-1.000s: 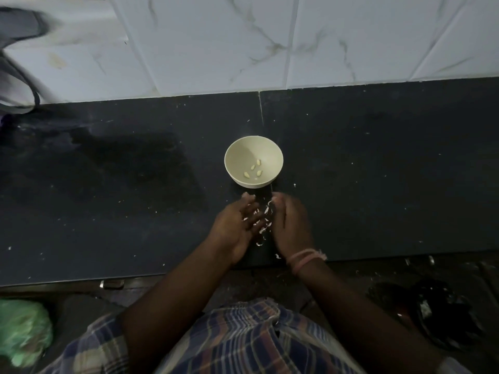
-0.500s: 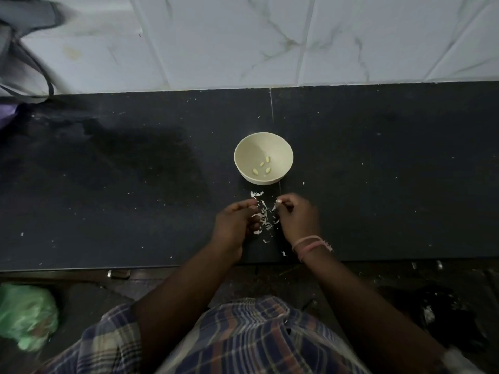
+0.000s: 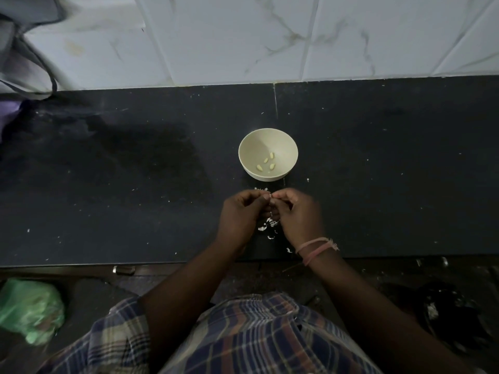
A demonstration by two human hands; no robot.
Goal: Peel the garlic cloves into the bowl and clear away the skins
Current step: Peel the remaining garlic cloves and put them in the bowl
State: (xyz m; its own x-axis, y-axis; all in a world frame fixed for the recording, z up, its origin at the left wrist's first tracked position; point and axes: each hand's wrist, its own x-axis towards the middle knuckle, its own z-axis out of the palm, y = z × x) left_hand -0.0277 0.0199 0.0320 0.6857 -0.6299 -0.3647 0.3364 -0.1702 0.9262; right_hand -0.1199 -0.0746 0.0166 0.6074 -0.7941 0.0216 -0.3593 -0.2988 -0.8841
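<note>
Together, both hands (image 3: 270, 211), fingertips pinching.

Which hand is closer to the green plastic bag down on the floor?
Left. The left hand lies on the green plastic bag's side; the right hand is farther across.

Dim light; a white marble-veined tiled wall (image 3: 243, 39) at twelve o'clock, a speckled black stone counter (image 3: 108, 171) below it.

Black stone countertop (image 3: 378, 171) carried cream bowl (image 3: 267, 154) just beyond pinching fingertips (image 3: 267, 196); white garlic skins (image 3: 266, 228) lay scattered directly beneath grip and nearer front edge; pale specks dotted slab.
</note>
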